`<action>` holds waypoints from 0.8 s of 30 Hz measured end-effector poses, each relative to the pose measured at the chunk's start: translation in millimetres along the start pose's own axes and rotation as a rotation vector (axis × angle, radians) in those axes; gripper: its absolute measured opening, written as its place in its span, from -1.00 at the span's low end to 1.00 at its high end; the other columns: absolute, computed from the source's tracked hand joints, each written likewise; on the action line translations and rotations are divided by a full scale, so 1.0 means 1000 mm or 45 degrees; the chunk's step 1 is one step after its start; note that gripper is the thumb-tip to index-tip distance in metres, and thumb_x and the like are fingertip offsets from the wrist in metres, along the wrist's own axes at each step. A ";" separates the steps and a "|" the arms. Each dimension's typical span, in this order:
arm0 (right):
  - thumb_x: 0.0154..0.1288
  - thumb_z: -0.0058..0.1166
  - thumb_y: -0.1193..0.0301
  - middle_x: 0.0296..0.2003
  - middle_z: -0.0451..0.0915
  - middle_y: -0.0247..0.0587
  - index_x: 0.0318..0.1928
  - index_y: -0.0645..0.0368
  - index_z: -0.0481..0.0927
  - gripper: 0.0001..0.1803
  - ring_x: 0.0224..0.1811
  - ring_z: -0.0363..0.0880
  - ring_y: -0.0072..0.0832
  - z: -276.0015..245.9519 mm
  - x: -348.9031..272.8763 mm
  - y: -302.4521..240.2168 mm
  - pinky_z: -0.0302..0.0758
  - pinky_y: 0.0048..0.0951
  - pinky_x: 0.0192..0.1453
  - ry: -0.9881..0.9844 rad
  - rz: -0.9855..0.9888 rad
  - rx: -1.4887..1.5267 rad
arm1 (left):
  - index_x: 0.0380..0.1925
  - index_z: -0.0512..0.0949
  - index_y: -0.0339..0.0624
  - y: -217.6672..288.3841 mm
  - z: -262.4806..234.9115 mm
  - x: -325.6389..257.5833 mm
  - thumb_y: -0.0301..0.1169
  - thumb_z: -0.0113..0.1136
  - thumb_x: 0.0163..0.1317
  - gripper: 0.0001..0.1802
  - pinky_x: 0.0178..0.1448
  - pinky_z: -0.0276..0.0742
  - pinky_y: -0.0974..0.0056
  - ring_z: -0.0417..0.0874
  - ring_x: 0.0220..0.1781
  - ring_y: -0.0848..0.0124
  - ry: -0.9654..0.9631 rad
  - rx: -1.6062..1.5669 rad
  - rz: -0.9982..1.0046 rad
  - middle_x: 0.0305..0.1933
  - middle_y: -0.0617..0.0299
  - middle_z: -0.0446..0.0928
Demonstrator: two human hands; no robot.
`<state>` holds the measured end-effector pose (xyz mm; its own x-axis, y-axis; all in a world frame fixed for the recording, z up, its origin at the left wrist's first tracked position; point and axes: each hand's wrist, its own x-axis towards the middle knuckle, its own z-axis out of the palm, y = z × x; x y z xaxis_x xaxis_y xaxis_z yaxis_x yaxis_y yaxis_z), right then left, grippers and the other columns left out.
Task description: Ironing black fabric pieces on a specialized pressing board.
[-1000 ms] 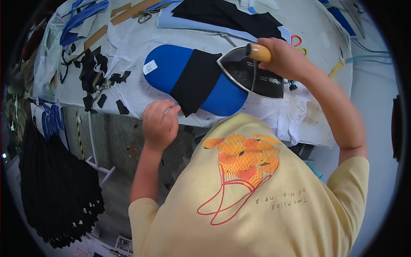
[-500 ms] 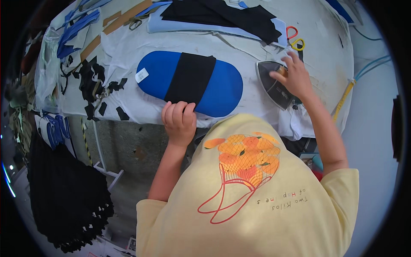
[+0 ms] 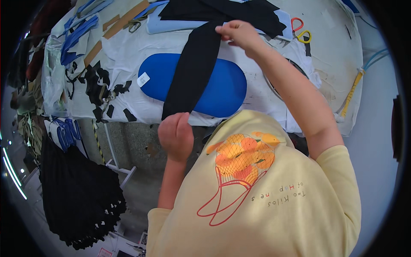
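A long black fabric strip stretches over the blue oval pressing pad on the white-covered table. My left hand pinches the strip's near end at the table's front edge. My right hand holds the strip's far end, lifted above the table. The strip runs taut between both hands, crossing the pad at a slant.
More black fabric lies at the back of the table. Scissors with red and yellow handles rest at the back right. Small black scraps and blue pieces lie to the left. A black garment hangs below the table's left side.
My right hand has let go of the iron and moved left to lift the strip's far end. The strip, lying flat on the pad before, is now held up between both hands.
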<state>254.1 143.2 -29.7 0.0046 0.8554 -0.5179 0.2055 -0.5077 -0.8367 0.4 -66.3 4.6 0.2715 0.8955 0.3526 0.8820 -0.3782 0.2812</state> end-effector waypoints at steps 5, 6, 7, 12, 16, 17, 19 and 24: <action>0.43 0.07 0.16 -0.12 0.65 -0.18 0.12 0.21 0.59 -0.56 -0.10 0.62 -0.37 -0.029 0.014 0.006 0.52 -0.37 0.03 0.530 -0.349 -0.475 | -0.07 0.60 -0.14 0.031 0.009 0.043 -0.50 0.25 0.17 -0.72 0.07 0.50 0.13 0.60 0.03 0.18 -0.372 -0.133 0.051 -0.02 0.22 0.59; 0.40 0.07 0.19 -0.06 0.64 -0.09 0.10 0.20 0.60 -0.59 -0.04 0.62 -0.24 -0.029 0.003 0.012 0.51 -0.30 0.08 0.565 -0.556 -0.554 | -0.07 0.60 -0.14 0.031 0.009 0.047 -0.50 0.25 0.17 -0.72 0.07 0.50 0.13 0.60 0.03 0.18 -0.378 -0.137 0.061 -0.02 0.22 0.59; 0.37 0.07 0.23 0.00 0.63 0.00 0.07 0.19 0.61 -0.62 0.01 0.62 -0.11 -0.029 -0.010 0.020 0.51 -0.24 0.14 0.594 -0.761 -0.632 | -0.04 0.60 -0.15 0.030 0.009 0.050 -0.48 0.25 0.19 -0.69 0.12 0.48 0.14 0.59 0.07 0.19 -0.275 -0.109 0.105 0.02 0.21 0.58; 0.29 0.13 0.37 0.15 0.53 -0.21 0.18 0.07 0.54 -0.57 0.23 0.47 -0.22 -0.017 -0.111 0.038 0.36 -0.20 0.33 -0.057 -1.186 -0.927 | 0.29 0.43 -0.11 0.019 0.014 0.066 -0.27 0.12 0.33 -0.47 0.47 0.19 0.02 0.33 0.46 0.14 -0.526 -0.072 0.248 0.39 0.15 0.39; 0.30 0.14 0.21 0.26 0.45 -0.28 0.28 0.02 0.46 -0.45 0.33 0.38 -0.34 -0.012 -0.123 0.047 0.23 -0.20 0.44 -0.111 -1.241 -1.117 | 0.39 0.33 0.00 0.007 0.022 0.058 0.02 -0.02 0.39 -0.36 0.57 -0.03 0.02 0.20 0.54 0.23 -0.527 0.080 0.243 0.49 0.25 0.28; 0.31 0.13 0.19 0.27 0.44 -0.28 0.28 0.00 0.47 -0.46 0.34 0.36 -0.35 -0.012 -0.122 0.048 0.21 -0.19 0.46 -0.095 -1.258 -1.172 | 0.40 0.32 0.02 0.005 0.024 0.057 0.06 -0.08 0.41 -0.36 0.58 -0.08 0.03 0.16 0.56 0.25 -0.535 0.094 0.264 0.49 0.25 0.27; 0.32 0.12 0.18 0.27 0.43 -0.29 0.28 -0.02 0.47 -0.47 0.35 0.35 -0.36 -0.010 -0.120 0.048 0.18 -0.18 0.48 -0.079 -1.273 -1.226 | 0.40 0.32 0.03 -0.001 0.024 0.057 0.06 -0.09 0.42 -0.36 0.58 -0.08 0.03 0.16 0.56 0.25 -0.537 0.076 0.293 0.50 0.25 0.27; 0.33 0.11 0.22 0.25 0.43 -0.24 0.28 -0.05 0.47 -0.49 0.38 0.32 -0.29 -0.005 -0.112 0.038 0.17 -0.10 0.50 -0.076 -1.294 -1.165 | 0.39 0.34 0.06 -0.006 0.019 0.063 0.02 -0.05 0.41 -0.39 0.58 -0.07 0.04 0.17 0.56 0.24 -0.532 0.018 0.301 0.50 0.23 0.26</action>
<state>266.0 28.3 -3.1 -0.5724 0.7894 0.2218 0.6604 0.6041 -0.4460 19.6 -2.7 8.2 0.5941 0.8042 0.0155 0.7820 -0.5819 0.2234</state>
